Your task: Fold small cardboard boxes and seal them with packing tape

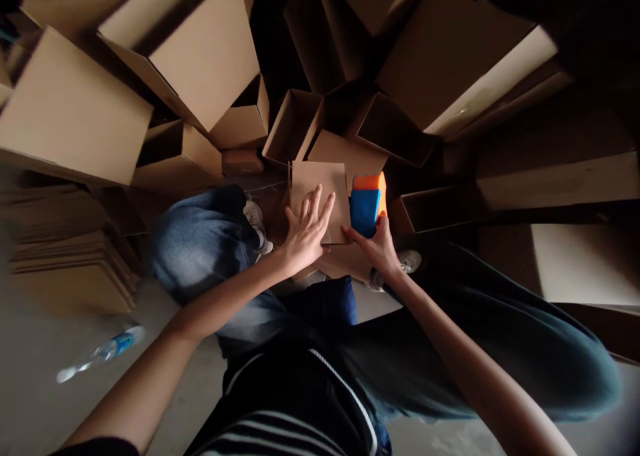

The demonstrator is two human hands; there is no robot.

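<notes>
Overall, big open cardboard boxes [205, 53] crowd the far side and both flanks, tilted at many angles. Nearer, 2 legs in jeans [200, 243] spread wide, with a stack of flattened cardboard [75, 286] on the floor [30, 356] to the left. Between the legs sits a small carton [320, 176], its upper panel facing up. Pale shoes [411, 261], 2 of them, flank it. A clear bottle [103, 353] with a blue label lies near the stack. The left hand [306, 233] rests palm down on the carton, its fingers spread apart. The right hand [379, 246] grips the near end of a blue and orange tool [365, 209] between thumb and fingers; how its remaining fingers are bent, I cannot tell. Smallest of all, the tool is just beside the carton's right edge.
</notes>
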